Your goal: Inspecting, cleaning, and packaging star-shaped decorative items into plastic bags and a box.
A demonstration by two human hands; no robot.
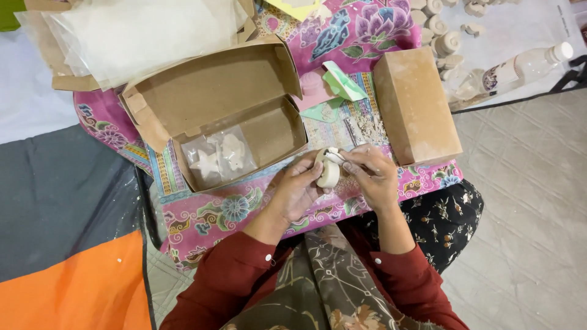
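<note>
Two hands meet over the patterned cloth (202, 217). Left of them, an open box (244, 122) holds bagged white shapes (219, 157). My left hand (298, 189) cups a pale round piece (330, 173); my right hand (374, 177) pinches a small tool (335, 156) against it. Trimming seems underway; turning the piece needs a gentle hold. A block (416, 104) stands right.

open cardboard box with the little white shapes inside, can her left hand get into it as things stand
Probably yes, once freed: the left hand sits just beside the open cardboard box, whose lid is folded back, but it currently holds a pale round piece.
</note>
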